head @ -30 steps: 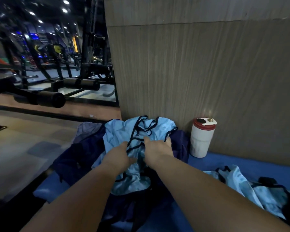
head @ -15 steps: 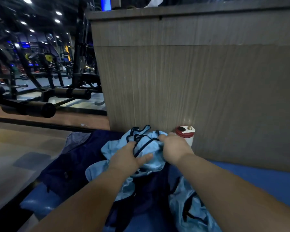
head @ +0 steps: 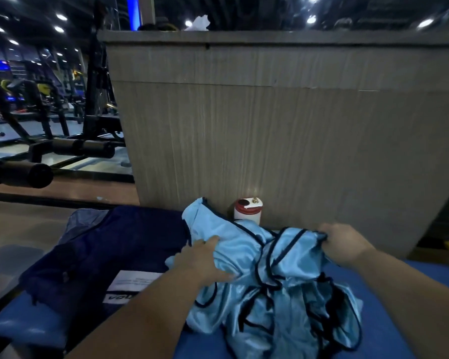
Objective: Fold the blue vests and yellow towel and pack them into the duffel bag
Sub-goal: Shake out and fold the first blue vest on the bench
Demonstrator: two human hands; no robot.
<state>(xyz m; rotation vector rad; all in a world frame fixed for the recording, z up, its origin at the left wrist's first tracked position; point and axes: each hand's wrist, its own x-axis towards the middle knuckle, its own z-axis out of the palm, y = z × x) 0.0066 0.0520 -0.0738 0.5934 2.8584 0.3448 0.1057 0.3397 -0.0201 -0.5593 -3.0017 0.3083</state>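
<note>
The left hand [head: 208, 257] lies on the blue vests [head: 270, 294] with its fingers stretched out across the shiny cloth, pressing on it and gripping nothing. The right hand [head: 344, 244] is closed round a bunched edge of the same pile, with the fabric drawn taut between the two hands. The vests are a crumpled light-blue heap with dark trim, resting on the blue padded table [head: 26, 330] just right of the duffel bag [head: 109, 250]. The bag is dark navy, slumped and touching the heap's left edge, with a white label [head: 130, 283] showing near the left forearm.

Behind the heap a white bottle [head: 247, 212] with a red lid stands upright against a tall wood-grain panel [head: 270, 138]. To the left, beyond the pale floor [head: 16, 229], gym machines [head: 49, 120] stand in a dim hall, with a black padded roller [head: 21, 174] nearest and small ceiling lights [head: 60, 28] overhead.

Half a second ago both hands were close together on the bundle, which sat on top of the bag. Now the hands are well apart, the right one off to the right, and the vests are beside the bag on the table. The label, covered then, is in sight, and the bottle shows behind the cloth instead of by the right hand.
</note>
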